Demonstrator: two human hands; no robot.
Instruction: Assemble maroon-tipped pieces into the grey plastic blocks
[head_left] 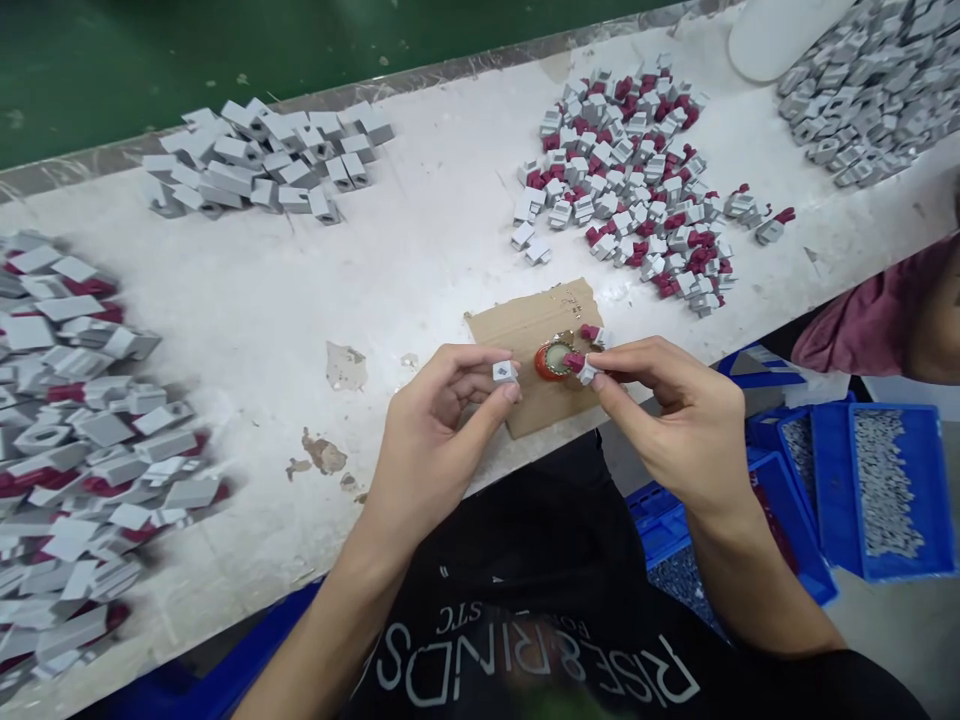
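Observation:
Between thumb and forefinger, my left hand (442, 425) pinches a small grey block (503, 372) with a hole in its face. My right hand (667, 410) grips a grey and dark red piece (581, 366) by its grey part, with the red end toward the left. That red end is at the rim of a small orange-red container (549, 362) holding pale stuff. The container sits on a piece of brown cardboard (517, 322). Another grey and red piece (591, 333) lies on the cardboard just behind my right fingertips.
A pile of grey and red pieces (630, 190) lies beyond the cardboard. Grey blocks (262, 160) are heaped at the back left, mixed pieces (82, 440) at the left. More grey parts (870, 90) lie far right. Blue bins (840, 490) stand below, near another person's sleeve (862, 300).

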